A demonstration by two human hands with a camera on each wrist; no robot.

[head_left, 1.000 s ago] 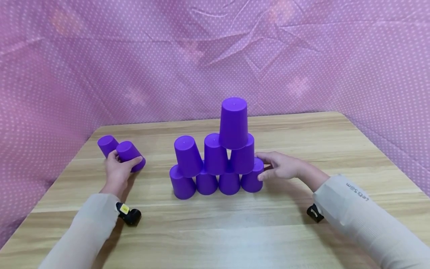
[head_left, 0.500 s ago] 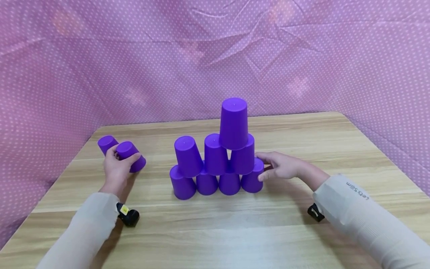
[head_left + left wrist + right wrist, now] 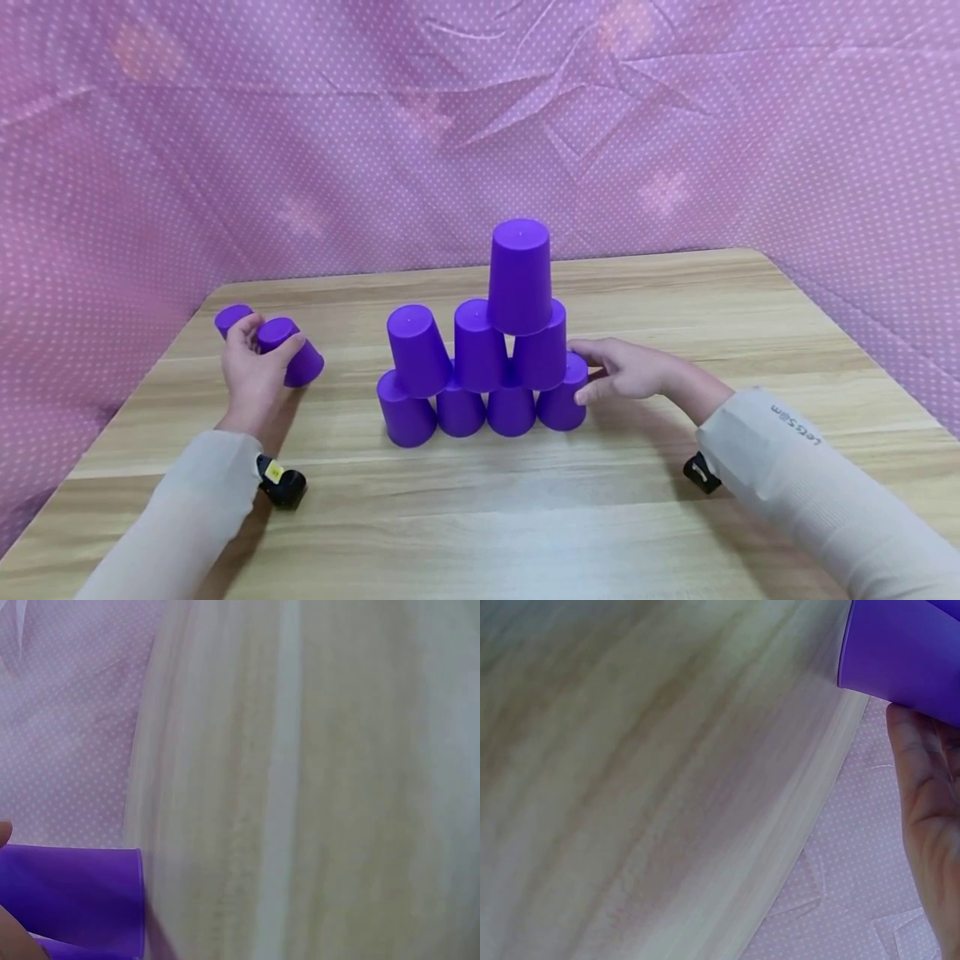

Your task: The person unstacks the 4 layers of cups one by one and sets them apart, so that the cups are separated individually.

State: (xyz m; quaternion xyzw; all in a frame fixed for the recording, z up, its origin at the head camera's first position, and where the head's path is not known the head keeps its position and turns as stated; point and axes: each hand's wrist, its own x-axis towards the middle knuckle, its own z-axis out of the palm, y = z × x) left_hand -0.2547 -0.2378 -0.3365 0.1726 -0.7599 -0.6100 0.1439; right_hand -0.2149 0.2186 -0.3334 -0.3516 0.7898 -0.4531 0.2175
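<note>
In the head view, my left hand [image 3: 255, 367] spreads loosely about a purple cup [image 3: 306, 365], upside down on the table at the left. Its thumb overlaps the cup's near side, and its fingers lie between this cup and another purple cup [image 3: 232, 317], partly hidden behind them. In the left wrist view a fingertip shows just above the cup [image 3: 75, 896]. My right hand [image 3: 628, 369] touches the rightmost bottom cup [image 3: 562, 404] of a stack with fairly straight fingers. Three cups [image 3: 480, 346] stand on the bottom row, and a single cup [image 3: 519, 279] tops the right pair.
The wooden table [image 3: 480, 517] ends at a back edge before a pink dotted cloth [image 3: 375, 150]. Small black cameras [image 3: 285, 487] sit at both wrists. The stack stands mid-table, between the two hands.
My left hand has shifted slightly left, its fingers loosening from the cup and reaching over nearer to the other cup. My right hand and the stack stay as they were.
</note>
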